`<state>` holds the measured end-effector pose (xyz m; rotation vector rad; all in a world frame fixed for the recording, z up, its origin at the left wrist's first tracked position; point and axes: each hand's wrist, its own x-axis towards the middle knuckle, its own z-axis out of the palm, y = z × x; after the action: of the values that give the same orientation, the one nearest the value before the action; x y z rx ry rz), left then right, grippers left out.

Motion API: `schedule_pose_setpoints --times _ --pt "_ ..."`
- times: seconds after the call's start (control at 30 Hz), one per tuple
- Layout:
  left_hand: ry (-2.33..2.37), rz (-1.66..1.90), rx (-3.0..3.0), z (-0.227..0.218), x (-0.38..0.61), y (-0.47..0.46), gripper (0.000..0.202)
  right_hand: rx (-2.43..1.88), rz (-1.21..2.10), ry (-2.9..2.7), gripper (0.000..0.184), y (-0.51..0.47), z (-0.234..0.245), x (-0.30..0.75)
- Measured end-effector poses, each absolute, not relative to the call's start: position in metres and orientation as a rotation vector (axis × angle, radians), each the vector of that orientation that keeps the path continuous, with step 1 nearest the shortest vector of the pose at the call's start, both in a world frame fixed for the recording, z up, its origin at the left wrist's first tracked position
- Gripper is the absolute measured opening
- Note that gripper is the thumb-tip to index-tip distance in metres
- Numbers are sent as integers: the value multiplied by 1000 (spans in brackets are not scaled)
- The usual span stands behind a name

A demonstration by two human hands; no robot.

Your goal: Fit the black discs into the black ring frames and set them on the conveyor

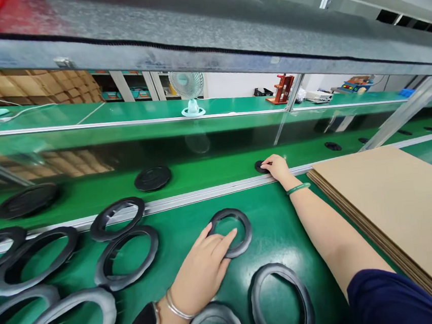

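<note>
The left hand (pixel 205 265) lies flat with its grip released, fingers laid across the near side of a black rubber ring (pixel 246 229) at the middle of the green counter (pixel 278 212). More rings (pixel 257 300) are spread from 5 round to 10 o'clock of it. The right hand (pixel 276 167) reaches to 1 o'clock, fingertips on a small black disc (pixel 258 166) on the conveyor belt (pixel 209 170); whether that grip has clenched I cannot tell. Both pieces look light and bendy: the ring is likely floppy and best pinched across its band, the disc at its edge.

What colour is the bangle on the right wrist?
Green, jade-like. The bangle shows best in the head view, just behind the right hand.
</note>
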<state>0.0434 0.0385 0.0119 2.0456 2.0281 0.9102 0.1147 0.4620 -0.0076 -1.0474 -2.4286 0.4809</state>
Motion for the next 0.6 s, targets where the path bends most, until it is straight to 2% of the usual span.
schedule_pose_setpoints --times 0.17,0.27,0.33,0.4,0.6 --pt "1786 1520 1207 10 27 35 45 -1007 558 -2452 14 446 -3 105" --pt "1516 1740 795 13 19 33 48 -974 584 -2446 8 445 2 106" --pt "1438 1797 564 16 16 33 51 -950 594 -2427 4 443 4 107" --pt "1407 1802 420 17 15 34 54 -920 603 -2397 8 440 6 107" --pt "1469 1655 572 6 9 37 42 -753 671 -2234 3 388 31 92"
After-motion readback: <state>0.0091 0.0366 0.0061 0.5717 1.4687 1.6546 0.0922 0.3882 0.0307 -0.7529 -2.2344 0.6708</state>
